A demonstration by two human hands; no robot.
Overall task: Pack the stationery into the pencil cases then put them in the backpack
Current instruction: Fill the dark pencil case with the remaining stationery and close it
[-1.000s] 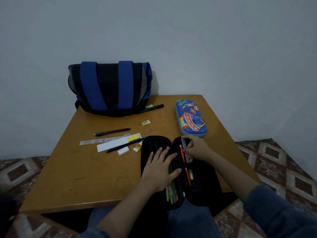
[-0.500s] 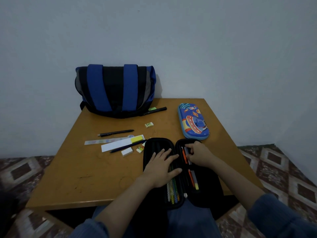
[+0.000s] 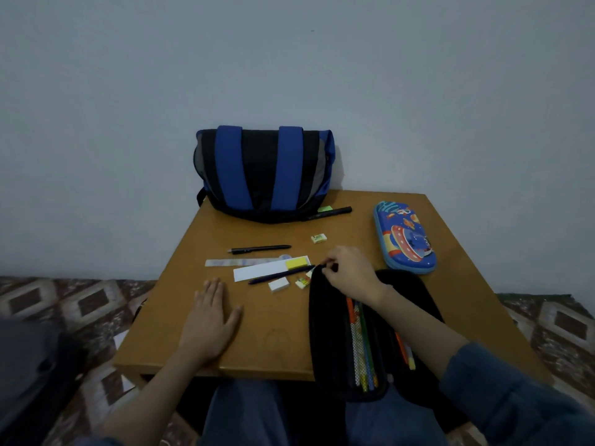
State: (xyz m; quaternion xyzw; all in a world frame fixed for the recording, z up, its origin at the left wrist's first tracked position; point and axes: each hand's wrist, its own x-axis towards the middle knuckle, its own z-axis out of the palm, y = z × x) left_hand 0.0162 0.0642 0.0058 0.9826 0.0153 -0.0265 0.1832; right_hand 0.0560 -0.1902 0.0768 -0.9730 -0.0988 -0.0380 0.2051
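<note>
The open black pencil case [image 3: 418, 294] lies at the table's near right, with coloured pencils [image 3: 363, 349] in its left half and a few pens in its right half. My right hand [image 3: 351, 272] reaches across the case. Its fingertips are pinched at the case's upper left corner, by the tip of a dark pen [image 3: 277, 276]; what they hold is unclear. My left hand [image 3: 212, 320] rests flat on bare table, fingers spread, holding nothing. The blue cartoon pencil case [image 3: 404, 241] lies shut at the right. The blue and black backpack [image 3: 264, 172] stands against the wall.
Loose on the wooden table [image 3: 277, 342] are a black pen [image 3: 260, 249], a ruler [image 3: 241, 262], a white strip with a yellow pad [image 3: 296, 263], a white eraser [image 3: 278, 284], two small erasers [image 3: 318, 238] and a black marker [image 3: 328, 212]. Patterned floor surrounds the table.
My left hand has left the black case and now lies flat on the table to its left. My right hand has moved from the case's right half to its upper left corner.
</note>
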